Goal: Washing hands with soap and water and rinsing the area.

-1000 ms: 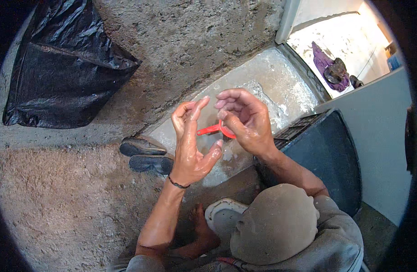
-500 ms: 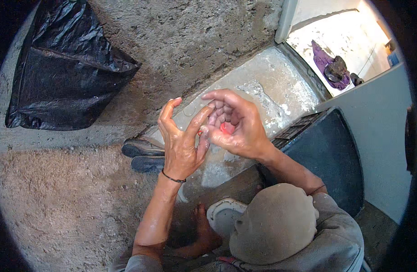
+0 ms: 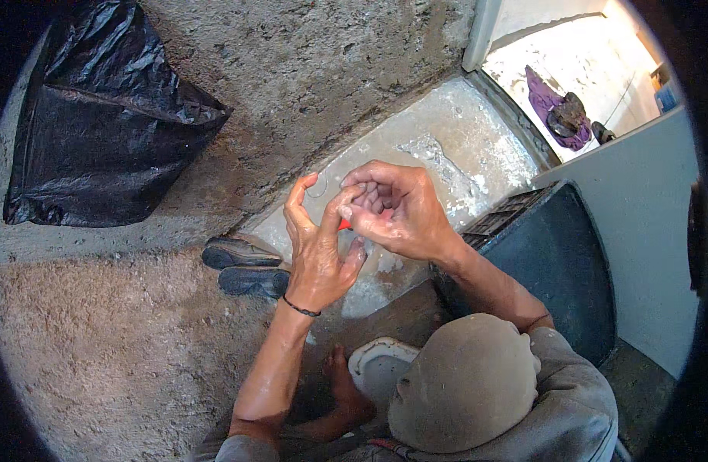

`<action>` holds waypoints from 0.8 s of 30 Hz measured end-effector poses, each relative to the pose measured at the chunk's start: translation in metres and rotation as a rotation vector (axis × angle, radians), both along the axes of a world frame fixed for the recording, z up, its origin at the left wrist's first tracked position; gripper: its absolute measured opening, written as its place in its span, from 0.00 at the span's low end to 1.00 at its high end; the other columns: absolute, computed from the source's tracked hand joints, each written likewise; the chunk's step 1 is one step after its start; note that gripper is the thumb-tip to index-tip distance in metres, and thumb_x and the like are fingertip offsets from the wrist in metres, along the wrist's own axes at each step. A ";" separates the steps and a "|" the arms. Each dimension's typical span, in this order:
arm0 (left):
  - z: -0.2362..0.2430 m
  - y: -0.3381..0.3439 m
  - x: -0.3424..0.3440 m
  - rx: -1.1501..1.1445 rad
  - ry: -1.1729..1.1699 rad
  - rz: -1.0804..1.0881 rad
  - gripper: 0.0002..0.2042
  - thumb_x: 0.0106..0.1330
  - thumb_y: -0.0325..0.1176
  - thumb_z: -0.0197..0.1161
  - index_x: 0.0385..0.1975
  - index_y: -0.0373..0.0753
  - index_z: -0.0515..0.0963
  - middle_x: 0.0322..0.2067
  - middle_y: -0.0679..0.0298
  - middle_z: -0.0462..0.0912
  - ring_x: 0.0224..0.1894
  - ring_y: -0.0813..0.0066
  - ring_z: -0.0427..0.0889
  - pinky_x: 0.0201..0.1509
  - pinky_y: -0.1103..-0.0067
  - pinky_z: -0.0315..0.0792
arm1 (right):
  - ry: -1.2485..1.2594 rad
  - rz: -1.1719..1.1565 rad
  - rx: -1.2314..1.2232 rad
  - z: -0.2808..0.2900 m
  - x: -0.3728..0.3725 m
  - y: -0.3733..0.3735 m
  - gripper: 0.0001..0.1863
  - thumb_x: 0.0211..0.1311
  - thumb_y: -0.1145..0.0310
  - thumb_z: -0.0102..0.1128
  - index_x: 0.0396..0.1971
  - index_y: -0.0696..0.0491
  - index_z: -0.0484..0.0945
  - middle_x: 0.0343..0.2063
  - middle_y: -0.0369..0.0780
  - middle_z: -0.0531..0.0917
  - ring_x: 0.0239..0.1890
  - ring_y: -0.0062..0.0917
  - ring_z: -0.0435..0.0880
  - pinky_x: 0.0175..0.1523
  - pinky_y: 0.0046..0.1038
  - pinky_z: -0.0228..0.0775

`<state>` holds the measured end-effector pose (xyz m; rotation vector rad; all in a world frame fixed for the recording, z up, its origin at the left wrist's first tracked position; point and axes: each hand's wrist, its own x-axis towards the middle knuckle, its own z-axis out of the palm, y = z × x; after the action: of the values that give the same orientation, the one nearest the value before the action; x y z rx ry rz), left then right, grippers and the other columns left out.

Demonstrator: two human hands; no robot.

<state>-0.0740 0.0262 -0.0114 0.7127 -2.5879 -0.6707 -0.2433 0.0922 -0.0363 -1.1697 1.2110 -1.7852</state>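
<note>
My hands meet in front of me at mid-height. My right hand is curled, its thumb and fingertips drawn together around a small red thing that is mostly hidden, so its kind cannot be made out. My left hand, with a dark cord at the wrist, faces it. The left index finger bends against the right fingertips, while its thumb stands apart below and another finger points up. By that raised fingertip a thin curved strand shows faintly. Whitish smears mark the fingers.
A black plastic sheet or bag lies at the left. Dark shoes rest beside a pale slab. A white-rimmed basin sits below, a dark crate to the right. Purple cloth lies beyond the doorway.
My left thumb has moved down, away from the right hand. My right fingers have closed further, and less red shows in the palm.
</note>
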 end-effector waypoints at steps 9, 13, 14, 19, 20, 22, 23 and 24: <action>0.005 0.004 0.005 0.081 -0.008 0.009 0.43 0.49 0.24 0.71 0.72 0.46 0.68 0.72 0.37 0.50 0.75 0.33 0.51 0.76 0.50 0.52 | -0.052 0.019 0.143 0.000 -0.003 -0.004 0.07 0.60 0.76 0.68 0.37 0.62 0.85 0.24 0.36 0.85 0.26 0.12 0.81 0.32 0.20 0.76; 0.003 0.005 0.006 0.148 0.019 -0.004 0.44 0.48 0.23 0.70 0.73 0.44 0.66 0.72 0.35 0.49 0.76 0.33 0.49 0.77 0.51 0.52 | 0.183 0.001 0.088 -0.003 -0.005 -0.002 0.08 0.64 0.77 0.64 0.40 0.64 0.85 0.27 0.36 0.85 0.29 0.12 0.83 0.33 0.20 0.77; 0.003 0.006 0.007 0.157 0.026 -0.012 0.45 0.48 0.23 0.70 0.73 0.44 0.65 0.72 0.35 0.49 0.77 0.33 0.48 0.77 0.51 0.52 | 0.175 0.034 0.140 -0.004 -0.006 -0.002 0.10 0.64 0.77 0.65 0.42 0.65 0.84 0.31 0.36 0.86 0.31 0.12 0.84 0.34 0.19 0.79; 0.000 0.006 0.010 0.135 -0.013 -0.018 0.46 0.50 0.24 0.67 0.76 0.39 0.60 0.75 0.38 0.46 0.79 0.37 0.46 0.80 0.52 0.51 | -0.124 0.109 0.144 -0.006 -0.007 -0.006 0.11 0.61 0.76 0.66 0.43 0.63 0.85 0.29 0.39 0.87 0.30 0.13 0.84 0.35 0.22 0.79; 0.000 0.006 0.010 0.128 -0.010 -0.019 0.47 0.50 0.25 0.67 0.77 0.39 0.59 0.76 0.39 0.45 0.80 0.36 0.45 0.80 0.52 0.51 | -0.193 0.142 0.141 -0.005 -0.005 -0.006 0.14 0.60 0.76 0.67 0.46 0.63 0.84 0.32 0.40 0.87 0.31 0.14 0.84 0.35 0.22 0.79; -0.001 0.009 0.007 0.052 -0.029 0.006 0.49 0.51 0.26 0.67 0.79 0.41 0.55 0.78 0.40 0.42 0.80 0.34 0.42 0.80 0.46 0.48 | -0.149 0.059 0.074 -0.002 0.002 -0.006 0.19 0.59 0.77 0.70 0.51 0.62 0.81 0.37 0.41 0.86 0.34 0.17 0.85 0.37 0.23 0.80; -0.001 0.010 0.005 0.020 -0.035 0.019 0.50 0.52 0.28 0.69 0.80 0.42 0.54 0.78 0.39 0.40 0.80 0.32 0.41 0.78 0.42 0.46 | -0.036 -0.057 0.010 0.000 0.007 -0.007 0.21 0.59 0.77 0.71 0.53 0.61 0.79 0.39 0.42 0.84 0.35 0.19 0.85 0.38 0.24 0.80; -0.001 0.013 0.002 -0.031 -0.086 0.071 0.51 0.54 0.30 0.70 0.81 0.44 0.52 0.78 0.39 0.38 0.80 0.30 0.39 0.77 0.37 0.44 | 0.091 -0.160 -0.037 0.001 0.013 -0.006 0.24 0.58 0.78 0.72 0.55 0.61 0.78 0.41 0.42 0.83 0.36 0.21 0.85 0.38 0.24 0.80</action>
<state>-0.0719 0.0387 -0.0128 0.8366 -2.6305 -0.5889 -0.2303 0.0858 -0.0353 -1.2165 1.3634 -1.8954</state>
